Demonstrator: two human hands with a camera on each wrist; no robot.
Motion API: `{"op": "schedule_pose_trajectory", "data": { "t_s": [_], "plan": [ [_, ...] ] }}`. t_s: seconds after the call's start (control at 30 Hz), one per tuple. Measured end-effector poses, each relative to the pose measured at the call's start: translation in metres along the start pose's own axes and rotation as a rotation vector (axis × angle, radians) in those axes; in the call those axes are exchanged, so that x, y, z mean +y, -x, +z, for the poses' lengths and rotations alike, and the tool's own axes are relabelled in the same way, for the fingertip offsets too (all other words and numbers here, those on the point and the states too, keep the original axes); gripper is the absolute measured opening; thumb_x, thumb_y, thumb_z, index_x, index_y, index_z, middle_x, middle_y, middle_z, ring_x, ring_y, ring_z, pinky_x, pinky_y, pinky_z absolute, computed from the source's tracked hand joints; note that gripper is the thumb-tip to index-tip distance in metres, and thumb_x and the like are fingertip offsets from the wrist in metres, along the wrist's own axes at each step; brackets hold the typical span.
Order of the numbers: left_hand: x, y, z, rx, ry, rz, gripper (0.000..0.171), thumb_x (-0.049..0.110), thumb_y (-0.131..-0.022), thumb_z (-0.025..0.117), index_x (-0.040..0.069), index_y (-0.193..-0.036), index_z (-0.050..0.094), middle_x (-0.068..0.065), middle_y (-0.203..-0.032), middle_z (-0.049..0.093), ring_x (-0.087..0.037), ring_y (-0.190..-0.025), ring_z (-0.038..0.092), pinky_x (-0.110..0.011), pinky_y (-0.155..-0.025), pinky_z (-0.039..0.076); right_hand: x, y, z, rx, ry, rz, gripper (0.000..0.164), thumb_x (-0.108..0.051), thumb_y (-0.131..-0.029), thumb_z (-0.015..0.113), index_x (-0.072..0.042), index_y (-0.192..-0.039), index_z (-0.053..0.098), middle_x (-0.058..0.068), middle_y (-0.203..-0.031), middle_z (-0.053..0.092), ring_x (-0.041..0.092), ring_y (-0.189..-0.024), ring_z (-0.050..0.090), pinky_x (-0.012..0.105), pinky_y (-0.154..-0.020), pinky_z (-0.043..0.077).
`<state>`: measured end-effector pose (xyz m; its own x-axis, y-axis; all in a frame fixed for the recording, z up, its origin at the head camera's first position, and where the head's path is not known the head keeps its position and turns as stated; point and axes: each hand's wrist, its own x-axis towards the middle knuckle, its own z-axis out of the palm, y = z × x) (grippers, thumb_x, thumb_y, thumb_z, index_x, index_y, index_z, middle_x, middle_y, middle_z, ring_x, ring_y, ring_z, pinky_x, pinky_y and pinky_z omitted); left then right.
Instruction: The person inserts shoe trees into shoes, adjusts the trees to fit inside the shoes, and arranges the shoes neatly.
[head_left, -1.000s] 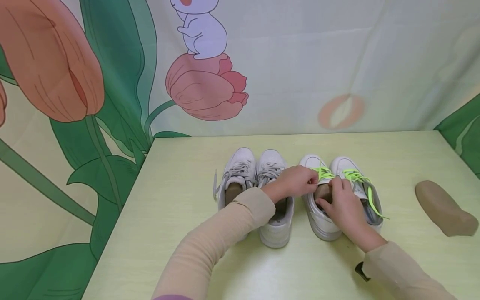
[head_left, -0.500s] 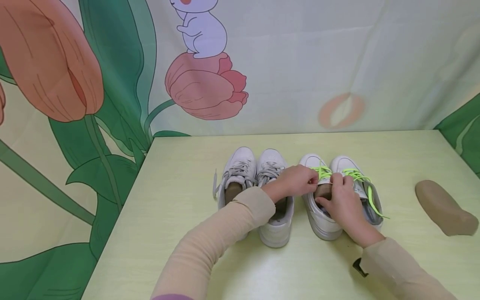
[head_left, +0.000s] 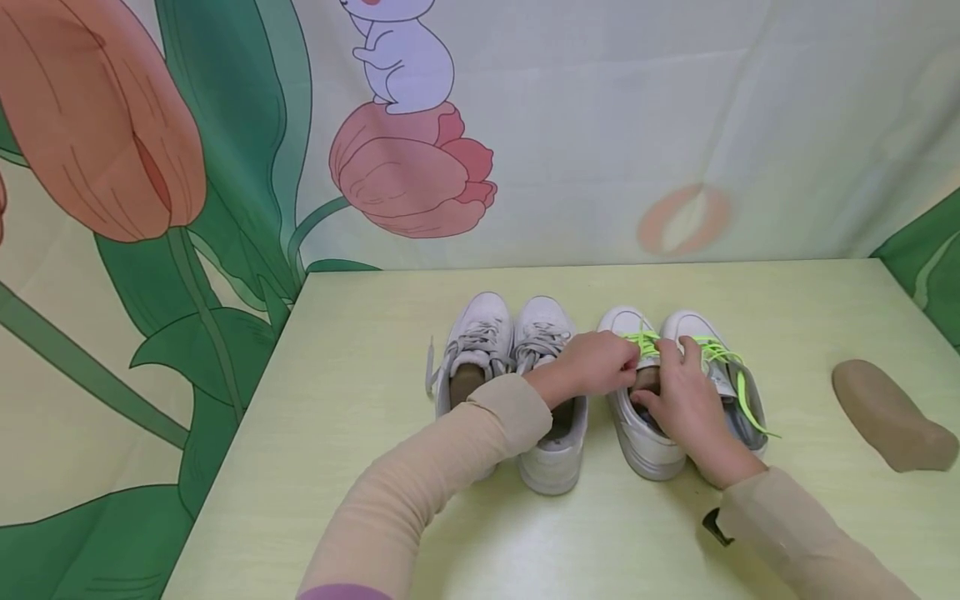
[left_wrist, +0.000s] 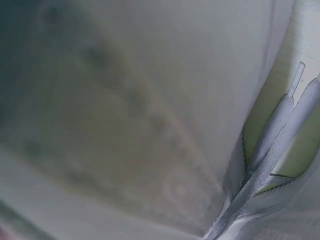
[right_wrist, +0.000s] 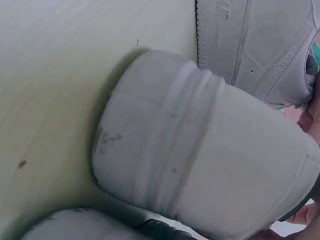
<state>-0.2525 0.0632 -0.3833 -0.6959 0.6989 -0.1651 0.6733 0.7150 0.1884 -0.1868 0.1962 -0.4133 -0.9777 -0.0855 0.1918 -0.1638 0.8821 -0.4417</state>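
My left hand [head_left: 596,364] grips the left side of a white sneaker [head_left: 651,454] with neon yellow-green laces [head_left: 647,343], near its tongue. Over the same shoe's opening, my right hand [head_left: 686,404] holds the tongue area with curved fingers, its thumb reaching down into the opening. A brown moulded insert [head_left: 645,382] shows inside, partly covered by the hands. Close against it on the right stands the matching sneaker [head_left: 688,323], its loose lace [head_left: 746,408] hanging over the side. In the right wrist view a white heel [right_wrist: 200,135] fills the middle; the left wrist view is mostly blurred.
A pair of greyish-white sneakers, the left one [head_left: 483,312] and the right one [head_left: 551,467], stands under my left forearm, with brown inserts inside. Another brown foot-shaped insert [head_left: 888,417] lies on the table [head_left: 360,358] at right. A printed cloth [head_left: 570,150] hangs behind.
My right fingers have shifted slightly forward, over the tongue toward the laces, and now spread a little more. The left hand has barely moved, and the shoes stay in place.
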Motion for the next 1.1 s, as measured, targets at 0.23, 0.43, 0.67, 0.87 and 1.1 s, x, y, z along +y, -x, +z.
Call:
{"op": "schedule_pose_trajectory", "data": {
  "t_s": [0.23,0.43,0.67,0.87,1.1],
  "plan": [
    [0.002,0.000,0.000,-0.002,-0.019,-0.001,0.013,0.026,-0.087,0.050,0.019,-0.077,0.055,0.008,-0.066,0.048,-0.007,-0.061,0.046,-0.020,-0.049,0.033,0.000,-0.003,0.001,-0.024,0.014,-0.005,0.060,-0.014,-0.074,0.070,0.004,-0.119,0.034,0.031,-0.122,0.029,0.046,-0.079,0.052,0.053,-0.063,0.042],
    [0.003,0.001,-0.001,0.003,-0.027,0.005,0.020,0.031,-0.089,0.048,0.019,-0.072,0.052,0.008,-0.062,0.045,-0.007,-0.058,0.044,-0.019,-0.048,0.032,-0.001,-0.003,0.004,-0.026,0.009,-0.006,0.057,-0.010,-0.074,0.068,0.003,-0.118,0.035,0.030,-0.119,0.032,0.046,-0.080,0.051,0.054,-0.063,0.041],
    [0.002,0.001,0.000,0.023,-0.020,0.011,0.025,0.034,-0.088,0.048,0.019,-0.068,0.049,0.008,-0.059,0.042,-0.007,-0.056,0.042,-0.019,-0.047,0.031,0.000,-0.002,0.008,-0.006,-0.020,-0.011,0.055,-0.009,-0.074,0.067,0.003,-0.117,0.036,0.028,-0.116,0.034,0.045,-0.081,0.050,0.055,-0.064,0.041],
    [0.002,0.000,0.001,0.018,-0.003,-0.002,0.018,0.032,-0.087,0.050,0.019,-0.074,0.053,0.009,-0.062,0.046,-0.007,-0.057,0.044,-0.019,-0.048,0.032,0.006,-0.003,-0.005,-0.107,-0.108,0.008,0.051,-0.011,-0.079,0.062,0.008,-0.119,0.037,0.030,-0.118,0.037,0.045,-0.098,0.046,0.054,-0.079,0.039],
    [0.002,0.001,0.001,0.027,0.002,-0.038,0.016,0.033,-0.085,0.051,0.020,-0.076,0.054,0.009,-0.063,0.048,-0.008,-0.058,0.046,-0.021,-0.048,0.035,0.011,-0.010,-0.028,-0.215,-0.160,-0.001,0.040,-0.010,-0.085,0.052,0.008,-0.118,0.041,0.026,-0.098,0.054,0.028,-0.077,0.051,0.039,-0.067,0.042]
  ]
}}
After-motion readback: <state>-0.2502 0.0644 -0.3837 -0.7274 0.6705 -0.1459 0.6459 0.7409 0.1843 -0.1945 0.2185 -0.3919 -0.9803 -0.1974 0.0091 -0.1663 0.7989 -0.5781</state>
